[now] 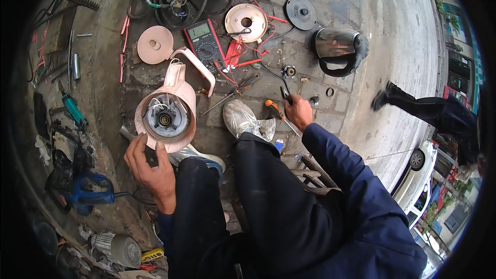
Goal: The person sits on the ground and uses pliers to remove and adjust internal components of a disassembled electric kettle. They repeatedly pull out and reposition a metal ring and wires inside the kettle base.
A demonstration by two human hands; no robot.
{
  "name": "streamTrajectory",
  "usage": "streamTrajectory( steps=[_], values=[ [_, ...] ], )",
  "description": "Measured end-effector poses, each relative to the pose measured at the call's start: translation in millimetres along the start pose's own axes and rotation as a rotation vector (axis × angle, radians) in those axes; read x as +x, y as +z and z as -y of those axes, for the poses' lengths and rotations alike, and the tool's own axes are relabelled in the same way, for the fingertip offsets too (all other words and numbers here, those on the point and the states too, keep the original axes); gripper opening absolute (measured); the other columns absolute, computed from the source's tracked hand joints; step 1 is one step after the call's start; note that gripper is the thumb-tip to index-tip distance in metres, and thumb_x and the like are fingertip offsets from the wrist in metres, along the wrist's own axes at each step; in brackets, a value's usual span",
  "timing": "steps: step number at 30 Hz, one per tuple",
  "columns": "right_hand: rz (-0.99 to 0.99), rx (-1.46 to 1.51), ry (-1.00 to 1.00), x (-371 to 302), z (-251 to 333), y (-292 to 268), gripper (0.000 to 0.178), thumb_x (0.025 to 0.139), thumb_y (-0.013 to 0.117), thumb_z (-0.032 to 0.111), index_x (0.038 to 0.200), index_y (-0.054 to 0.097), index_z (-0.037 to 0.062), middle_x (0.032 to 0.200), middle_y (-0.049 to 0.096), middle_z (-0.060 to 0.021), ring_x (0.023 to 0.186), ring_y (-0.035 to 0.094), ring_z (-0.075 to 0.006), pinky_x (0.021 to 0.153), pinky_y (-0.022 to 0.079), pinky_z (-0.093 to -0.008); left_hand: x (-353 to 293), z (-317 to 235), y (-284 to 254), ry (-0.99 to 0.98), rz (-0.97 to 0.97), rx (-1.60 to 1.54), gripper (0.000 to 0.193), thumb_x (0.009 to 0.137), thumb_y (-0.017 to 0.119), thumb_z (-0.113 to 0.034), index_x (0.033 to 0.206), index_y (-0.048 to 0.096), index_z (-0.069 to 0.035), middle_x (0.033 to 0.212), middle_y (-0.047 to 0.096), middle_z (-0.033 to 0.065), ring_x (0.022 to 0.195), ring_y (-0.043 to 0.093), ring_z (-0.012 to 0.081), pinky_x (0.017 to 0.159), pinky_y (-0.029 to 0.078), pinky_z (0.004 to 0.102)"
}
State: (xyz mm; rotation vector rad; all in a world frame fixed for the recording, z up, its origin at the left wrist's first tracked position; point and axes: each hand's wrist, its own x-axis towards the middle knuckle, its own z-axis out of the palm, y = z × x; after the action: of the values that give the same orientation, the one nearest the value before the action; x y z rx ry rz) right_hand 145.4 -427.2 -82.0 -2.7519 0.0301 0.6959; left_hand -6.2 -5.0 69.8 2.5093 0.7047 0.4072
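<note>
A pink electric kettle body [188,116] lies with its round underside facing up, showing a metal base, a black-ringed centre connector and white wires. My left hand [150,168] is at its near rim, the thumb against the edge and the fingers curled along the left side. Between the fingers of my right hand [298,112] is a slim tool with dark prongs [284,92], perhaps pliers; most of it is hidden. Beside that hand lies an orange-handled screwdriver [274,105]. A small round connector [289,71] rests on the paving farther off.
Beyond the kettle lie a red multimeter [206,46], a pink lid [155,44], a pink base [246,22] and a dark disc [301,13]. A steel kettle [336,49] stands right. Tools and a motor [116,248] crowd the left. A passer-by [429,108] is at right.
</note>
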Motion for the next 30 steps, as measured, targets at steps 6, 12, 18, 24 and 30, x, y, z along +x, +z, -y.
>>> streamTrajectory(
  steps=[6, 12, 18, 24, 30],
  values=[
    [-0.047, -0.048, -0.116, 45.4, 10.9, 26.6, 0.025, 0.100, 0.075, 0.036, 0.107, 0.076, 0.0115, 0.108, 0.080, -0.0192, 0.097, 0.076, -0.0469, 0.084, 0.060, -0.0571, -3.0, 0.3, 0.8, -0.021, 0.004, 0.005, 0.037, 0.089, 0.083, -0.002, 0.125, 0.073, 0.001, 0.129, 0.072, 0.0168, 0.121, 0.065, 0.0395, 0.102, 0.054, 0.0497],
    [-0.087, -0.104, -0.181, 58.5, 15.0, 45.0, 0.022, 0.102, 0.072, 0.032, 0.108, 0.071, 0.0112, 0.103, 0.079, -0.0214, 0.094, 0.075, -0.0492, 0.080, 0.058, -0.0614, -5.1, 3.7, 3.0, -0.020, -0.016, -0.052, 0.040, 0.084, 0.088, -0.002, 0.122, 0.073, 0.000, 0.127, 0.072, 0.0160, 0.119, 0.065, 0.0389, 0.104, 0.052, 0.0507],
    [-0.069, -0.052, -0.210, 60.3, 11.8, 49.6, 0.018, 0.100, 0.076, 0.023, 0.105, 0.074, 0.0057, 0.105, 0.081, -0.0202, 0.097, 0.077, -0.0456, 0.083, 0.060, -0.0557, -6.4, 6.0, 4.9, -0.038, -0.048, -0.096, 0.040, 0.086, 0.089, -0.007, 0.123, 0.073, -0.003, 0.129, 0.071, 0.0138, 0.121, 0.064, 0.0371, 0.105, 0.052, 0.0486],
    [-0.057, -0.101, -0.260, 61.4, 13.4, 49.2, 0.017, 0.101, 0.075, 0.021, 0.105, 0.072, 0.0047, 0.104, 0.080, -0.0204, 0.096, 0.076, -0.0471, 0.082, 0.059, -0.0561, -8.0, 4.7, 4.2, -0.056, -0.034, -0.096, 0.039, 0.087, 0.089, -0.007, 0.123, 0.074, -0.003, 0.128, 0.072, 0.0132, 0.120, 0.064, 0.0363, 0.105, 0.052, 0.0482],
    [-0.089, -0.123, -0.210, 56.5, 17.3, 52.0, 0.019, 0.103, 0.074, 0.024, 0.103, 0.071, 0.0044, 0.100, 0.080, -0.0220, 0.094, 0.076, -0.0480, 0.081, 0.058, -0.0573, -7.3, 5.3, 2.0, -0.058, -0.037, -0.099, 0.038, 0.086, 0.089, -0.007, 0.121, 0.075, -0.002, 0.127, 0.073, 0.0136, 0.120, 0.065, 0.0366, 0.105, 0.053, 0.0477]
  ],
)
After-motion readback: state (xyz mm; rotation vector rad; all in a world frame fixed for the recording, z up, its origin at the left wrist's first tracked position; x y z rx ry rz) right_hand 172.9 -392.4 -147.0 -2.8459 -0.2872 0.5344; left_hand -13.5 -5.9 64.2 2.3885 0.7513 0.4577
